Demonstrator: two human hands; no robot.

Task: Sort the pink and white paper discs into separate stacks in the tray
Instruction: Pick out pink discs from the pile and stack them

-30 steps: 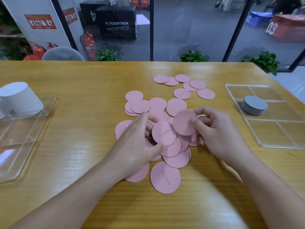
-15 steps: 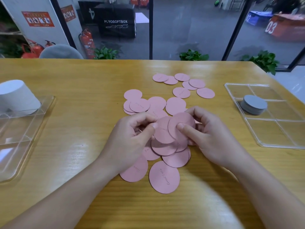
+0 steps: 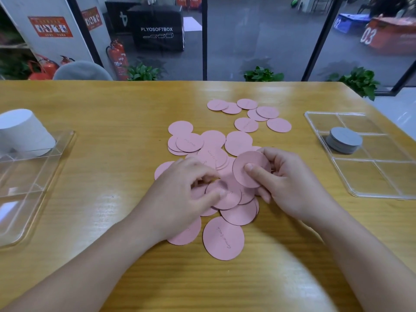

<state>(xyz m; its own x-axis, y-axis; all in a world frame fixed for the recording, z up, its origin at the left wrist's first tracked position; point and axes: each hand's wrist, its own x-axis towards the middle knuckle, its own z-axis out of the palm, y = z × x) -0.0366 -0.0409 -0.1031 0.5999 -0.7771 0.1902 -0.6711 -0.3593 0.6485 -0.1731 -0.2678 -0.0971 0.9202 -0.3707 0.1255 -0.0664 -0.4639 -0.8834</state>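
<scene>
Pinching: right hand (image 3: 290, 185) holds one pink disc (image 3: 251, 168), thumb on its face, fingers curled behind it.
Held disc: raised and tilted above the pile, its upper edge away from the person.
Left hand (image 3: 180, 199): just left of the grip, palm down on the pile (image 3: 225, 190); thumb and forefinger curl onto a disc that lies flat. Whether that disc is lifted cannot be told.
Pile: pink discs overlapping directly beneath and between both hands; several carry handwriting too small to read.
Near disc (image 3: 223, 238): lies alone at the pile's near edge, below the grip, with a line of script across it.
Far discs (image 3: 247, 113): a loose scatter beyond the grip, some overlapping, apart from the main pile.
Middle discs (image 3: 191, 141): a small overlapping group beyond the left hand, touching the pile's far side.
Right tray (image 3: 360, 188): clear, divided into compartments, well right of the grip; a short grey-looking stack (image 3: 344, 140) sits in its middle left compartment.
Left tray (image 3: 33, 188): clear, well left of the grip, partly out of frame; a tall white stack (image 3: 24, 131) stands at its far end.
Table (image 3: 101, 109): yellow wood grain, carrying the discs and both trays.
Background: glass wall beyond the table's far edge, with potted plants (image 3: 262, 74), fire extinguishers (image 3: 117, 57) and a black box (image 3: 157, 30) marked PLYOSOFTBOX.
</scene>
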